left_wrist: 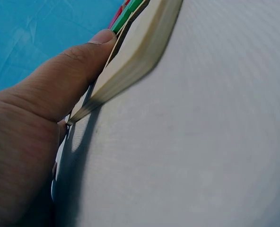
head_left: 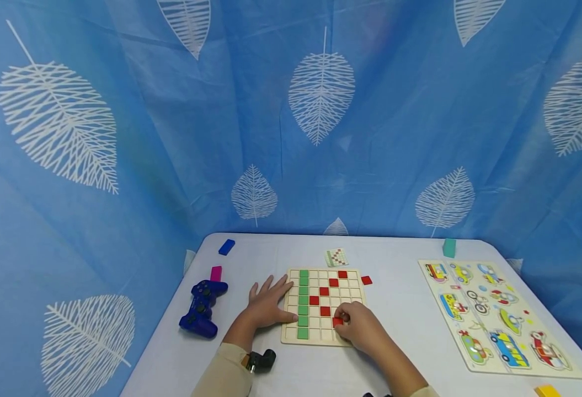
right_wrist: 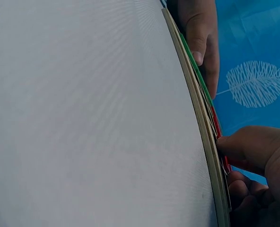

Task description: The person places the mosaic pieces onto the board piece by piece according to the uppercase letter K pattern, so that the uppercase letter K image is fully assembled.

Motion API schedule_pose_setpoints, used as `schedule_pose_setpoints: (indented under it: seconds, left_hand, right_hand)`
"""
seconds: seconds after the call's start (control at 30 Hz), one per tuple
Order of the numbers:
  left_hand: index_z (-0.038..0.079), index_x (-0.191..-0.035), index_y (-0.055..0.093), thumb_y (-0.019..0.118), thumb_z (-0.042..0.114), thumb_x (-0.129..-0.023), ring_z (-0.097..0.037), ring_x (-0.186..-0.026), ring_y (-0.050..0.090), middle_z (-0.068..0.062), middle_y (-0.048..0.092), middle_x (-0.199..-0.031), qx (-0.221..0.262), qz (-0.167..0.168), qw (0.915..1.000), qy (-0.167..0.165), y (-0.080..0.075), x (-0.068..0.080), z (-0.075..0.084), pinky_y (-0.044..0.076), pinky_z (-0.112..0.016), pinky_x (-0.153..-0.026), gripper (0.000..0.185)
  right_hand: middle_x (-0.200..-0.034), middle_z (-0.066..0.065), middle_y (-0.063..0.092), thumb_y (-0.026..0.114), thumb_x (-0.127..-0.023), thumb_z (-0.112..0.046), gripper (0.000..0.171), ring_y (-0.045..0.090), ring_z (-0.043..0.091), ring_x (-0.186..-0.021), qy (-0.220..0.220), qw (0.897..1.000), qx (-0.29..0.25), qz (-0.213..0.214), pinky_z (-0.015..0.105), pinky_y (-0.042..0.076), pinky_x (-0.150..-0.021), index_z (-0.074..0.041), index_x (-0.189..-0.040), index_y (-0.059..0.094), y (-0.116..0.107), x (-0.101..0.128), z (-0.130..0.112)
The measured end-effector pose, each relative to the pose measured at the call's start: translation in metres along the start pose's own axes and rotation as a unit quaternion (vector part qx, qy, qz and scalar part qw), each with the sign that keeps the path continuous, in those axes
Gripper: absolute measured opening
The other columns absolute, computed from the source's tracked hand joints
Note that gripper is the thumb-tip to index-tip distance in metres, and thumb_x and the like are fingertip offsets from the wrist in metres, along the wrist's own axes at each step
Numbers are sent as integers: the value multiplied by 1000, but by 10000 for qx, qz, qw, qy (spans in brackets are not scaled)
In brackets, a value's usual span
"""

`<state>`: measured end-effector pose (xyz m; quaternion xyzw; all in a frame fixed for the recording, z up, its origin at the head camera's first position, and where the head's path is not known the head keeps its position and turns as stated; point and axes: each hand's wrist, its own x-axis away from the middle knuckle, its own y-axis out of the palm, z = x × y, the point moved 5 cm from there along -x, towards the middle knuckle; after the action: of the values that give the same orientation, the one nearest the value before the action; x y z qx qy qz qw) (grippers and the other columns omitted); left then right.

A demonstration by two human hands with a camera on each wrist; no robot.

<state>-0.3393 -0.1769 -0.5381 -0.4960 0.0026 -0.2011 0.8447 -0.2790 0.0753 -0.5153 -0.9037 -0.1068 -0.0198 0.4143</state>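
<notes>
A square wooden grid board (head_left: 291, 333) lies on the table, with a column of green tiles (head_left: 303, 289) near its left side. Several red tiles (head_left: 324, 291) run diagonally across it. My left hand (head_left: 268, 306) rests at the board's left edge, fingers spread, its thumb (left_wrist: 83, 61) touching the rim by the green tiles. Over the lower right squares, my right hand (head_left: 362, 328) pinches a red tile (head_left: 337, 322) between thumb and fingers; whether it sits fully in a square I cannot tell. Another red tile (head_left: 367, 280) lies off the board's upper right corner.
Behind the board lies a small pattern card (head_left: 336, 257). A blue game controller (head_left: 202, 309), a pink block (head_left: 215, 273) and a blue block (head_left: 227, 247) are at left. To the right are a vehicle puzzle board (head_left: 474, 331), a teal block (head_left: 449, 247) and a yellow block (head_left: 547, 391).
</notes>
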Motion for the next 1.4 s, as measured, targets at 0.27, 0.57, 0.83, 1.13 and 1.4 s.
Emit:
schedule_pose_setpoints:
  seconds: [0.27,0.57,0.83,1.13,1.4]
  left_hand:
    - [28,-162,42,82,68,-76,-36,-163,7,5,25,-174,-2,10,10000,18,0,0,1,-2,-69,-125,103]
    - [29,-162,41,82,69,-76,-36,-163,7,5,25,-175,-29,12,10000,-10,1,-2,-2,-2,-69,-125,103]
    - [28,-162,42,81,70,-76,-36,-163,8,5,25,-174,-21,20,10000,56,0,-3,-2,-2,-69,-125,104]
    - [27,-162,43,83,67,-76,-36,-163,8,5,25,-174,46,38,10000,56,0,-1,-1,-2,-69,-125,103]
    - [29,-162,42,83,67,-75,-36,-163,7,5,25,-174,51,10,10000,20,3,-2,-1,-2,-69,-125,103]
  right_hand:
    - [-85,-1,57,81,-85,-12,16,51,15,-79,187,9981,-585,-99,29,43,-66,-18,-96,70,-7,0,4]
    - [-90,3,62,75,-96,-18,19,55,18,-78,847,9884,-1193,402,31,47,-63,-7,-109,69,-45,-18,36]
    - [-95,9,61,72,-96,-19,24,58,21,-80,1564,9784,-1078,811,31,48,-65,-5,-114,65,-67,-49,80]
    - [-102,10,59,76,-93,-18,38,55,25,-93,1459,9824,-937,689,36,47,-77,-2,-125,62,-68,-72,96]
    - [-104,12,59,78,-92,-23,45,53,28,-96,1530,9842,-643,611,41,45,-79,-4,-129,62,-62,-77,98]
